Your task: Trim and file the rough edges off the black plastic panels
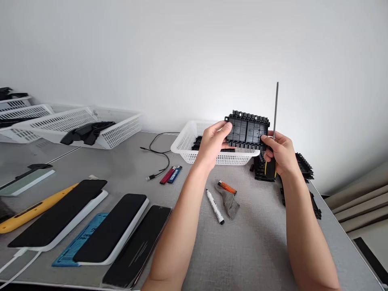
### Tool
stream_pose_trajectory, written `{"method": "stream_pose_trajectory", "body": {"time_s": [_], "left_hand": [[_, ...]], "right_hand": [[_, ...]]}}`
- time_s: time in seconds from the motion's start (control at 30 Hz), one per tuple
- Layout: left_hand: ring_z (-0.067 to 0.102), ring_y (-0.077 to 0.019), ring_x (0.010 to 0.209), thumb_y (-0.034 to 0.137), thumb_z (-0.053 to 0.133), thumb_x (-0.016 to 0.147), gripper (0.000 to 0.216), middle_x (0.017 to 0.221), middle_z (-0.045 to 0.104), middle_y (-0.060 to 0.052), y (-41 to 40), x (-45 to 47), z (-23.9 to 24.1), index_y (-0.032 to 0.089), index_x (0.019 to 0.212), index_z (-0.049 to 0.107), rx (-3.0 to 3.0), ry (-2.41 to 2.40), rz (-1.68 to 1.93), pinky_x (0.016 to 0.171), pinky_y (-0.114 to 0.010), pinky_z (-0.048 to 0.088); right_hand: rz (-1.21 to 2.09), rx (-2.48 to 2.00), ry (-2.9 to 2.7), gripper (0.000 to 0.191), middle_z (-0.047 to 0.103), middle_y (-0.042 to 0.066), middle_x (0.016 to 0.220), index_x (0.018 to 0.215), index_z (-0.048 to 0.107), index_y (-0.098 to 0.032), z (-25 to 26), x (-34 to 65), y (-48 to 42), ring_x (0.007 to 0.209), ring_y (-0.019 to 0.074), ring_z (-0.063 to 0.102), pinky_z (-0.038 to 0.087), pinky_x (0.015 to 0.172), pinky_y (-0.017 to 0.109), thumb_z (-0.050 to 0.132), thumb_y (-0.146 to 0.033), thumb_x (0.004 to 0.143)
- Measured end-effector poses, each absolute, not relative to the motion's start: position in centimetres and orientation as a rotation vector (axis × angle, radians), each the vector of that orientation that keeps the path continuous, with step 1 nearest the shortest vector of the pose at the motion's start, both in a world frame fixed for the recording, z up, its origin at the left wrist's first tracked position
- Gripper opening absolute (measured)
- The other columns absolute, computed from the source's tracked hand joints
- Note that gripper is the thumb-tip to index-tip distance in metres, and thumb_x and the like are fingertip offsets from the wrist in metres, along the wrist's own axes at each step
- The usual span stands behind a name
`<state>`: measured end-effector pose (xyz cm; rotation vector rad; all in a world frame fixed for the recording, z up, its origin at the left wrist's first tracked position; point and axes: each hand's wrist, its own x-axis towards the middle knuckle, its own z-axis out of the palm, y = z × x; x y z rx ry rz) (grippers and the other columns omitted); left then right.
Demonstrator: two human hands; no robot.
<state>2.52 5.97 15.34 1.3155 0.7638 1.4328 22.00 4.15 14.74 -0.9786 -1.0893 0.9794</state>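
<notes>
My left hand (pixel 213 144) pinches the left edge of a black ribbed plastic panel (pixel 247 130), held upright above a white basket (pixel 194 143). My right hand (pixel 279 152) grips the panel's right edge and also clasps a screwdriver (pixel 274 133) with a black and yellow handle, its thin metal shaft pointing straight up. More black panels (pixel 303 163) are stacked on the table behind and to the right of my right hand.
A white marker (pixel 215 206), an orange lighter (pixel 226 187) and a grey cloth (pixel 229 203) lie on the grey table. Red and blue sticks (pixel 171 175) and a black cable (pixel 157 155) sit left of the basket. Several dark phones (pixel 112 226) and white baskets (pixel 91 127) fill the left.
</notes>
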Motion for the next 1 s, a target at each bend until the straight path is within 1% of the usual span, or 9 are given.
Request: {"method": "stream_pose_trajectory", "body": {"time_s": [0.13,0.2,0.27,0.37,0.47,0.63,0.73,0.83,1.0], "left_hand": [[0.064,-0.0221,0.093,0.044,0.068,0.079,0.026,0.092,0.068,-0.007,5.8,2.8,15.2,0.02,0.089,0.067,1.393,0.902,1.448,0.074,-0.032,0.054],[0.064,-0.0201,0.087,0.036,0.067,0.079,0.02,0.086,0.069,-0.005,5.8,2.9,15.2,0.02,0.092,0.066,1.387,0.968,1.439,0.072,-0.03,0.051],[0.063,-0.0181,0.077,0.029,0.066,0.078,0.022,0.08,0.068,-0.003,5.7,2.8,15.3,0.021,0.098,0.064,1.375,0.988,1.432,0.067,-0.029,0.048],[0.062,-0.0165,0.07,0.028,0.066,0.078,0.026,0.076,0.068,-0.002,5.5,2.5,15.6,0.021,0.103,0.062,1.369,0.964,1.446,0.063,-0.028,0.046],[0.062,-0.016,0.067,0.029,0.068,0.077,0.024,0.076,0.069,-0.002,5.3,2.2,15.8,0.02,0.098,0.061,1.369,0.946,1.441,0.061,-0.027,0.046],[0.066,-0.0176,0.074,0.026,0.076,0.07,0.031,0.083,0.071,-0.003,5.7,2.2,15.4,0.019,0.096,0.06,1.372,0.822,1.46,0.072,-0.031,0.051],[0.066,-0.0184,0.078,0.026,0.079,0.068,0.034,0.084,0.07,-0.003,6.1,2.3,15.0,0.019,0.095,0.06,1.383,0.788,1.483,0.077,-0.033,0.052],[0.066,-0.0187,0.078,0.026,0.079,0.068,0.034,0.083,0.07,-0.003,6.3,2.3,14.8,0.019,0.094,0.059,1.36,0.794,1.511,0.079,-0.034,0.052],[0.068,-0.0208,0.085,0.024,0.078,0.068,0.034,0.087,0.072,-0.004,6.3,2.0,15.0,0.019,0.096,0.06,1.326,0.804,1.578,0.085,-0.038,0.053]], "right_hand": [[0.823,-1.047,-1.178,0.026,0.04,-0.007,0.058,0.086,0.059,-0.021,14.7,22.3,3.7,0.04,0.0059,0.031,0.028,0.035,0.022,0.077,-0.034,0.071],[0.746,-1.071,-1.235,0.024,0.039,-0.007,0.058,0.085,0.058,-0.021,14.7,22.2,3.4,0.041,0.0067,0.031,0.028,0.036,0.023,0.075,-0.035,0.074],[0.658,-1.095,-1.306,0.022,0.038,-0.006,0.058,0.082,0.057,-0.021,14.8,22.1,3.1,0.042,0.0073,0.031,0.026,0.038,0.023,0.072,-0.035,0.077],[0.548,-1.131,-1.391,0.023,0.036,-0.006,0.058,0.075,0.052,-0.021,15.1,21.8,2.6,0.044,0.0079,0.031,0.024,0.04,0.023,0.069,-0.036,0.079],[0.514,-1.162,-1.429,0.028,0.038,-0.006,0.057,0.071,0.048,-0.021,15.4,21.6,2.1,0.045,0.0079,0.031,0.024,0.041,0.023,0.068,-0.037,0.081],[0.517,-1.193,-1.459,0.037,0.038,-0.005,0.057,0.067,0.045,-0.021,15.7,21.3,1.5,0.045,0.0079,0.032,0.024,0.041,0.024,0.069,-0.045,0.082],[0.516,-1.154,-1.447,0.039,0.038,-0.005,0.057,0.068,0.052,-0.021,15.7,21.2,1.4,0.045,0.0081,0.033,0.025,0.04,0.024,0.068,-0.054,0.082],[0.484,-1.108,-1.407,0.04,0.045,-0.003,0.059,0.076,0.061,-0.02,15.8,21.0,1.4,0.044,0.0088,0.037,0.027,0.04,0.025,0.064,-0.06,0.083],[0.398,-1.021,-1.349,0.044,0.055,0.001,0.065,0.074,0.06,-0.02,15.8,20.7,1.6,0.043,0.0094,0.042,0.03,0.038,0.025,0.06,-0.063,0.085]]}}
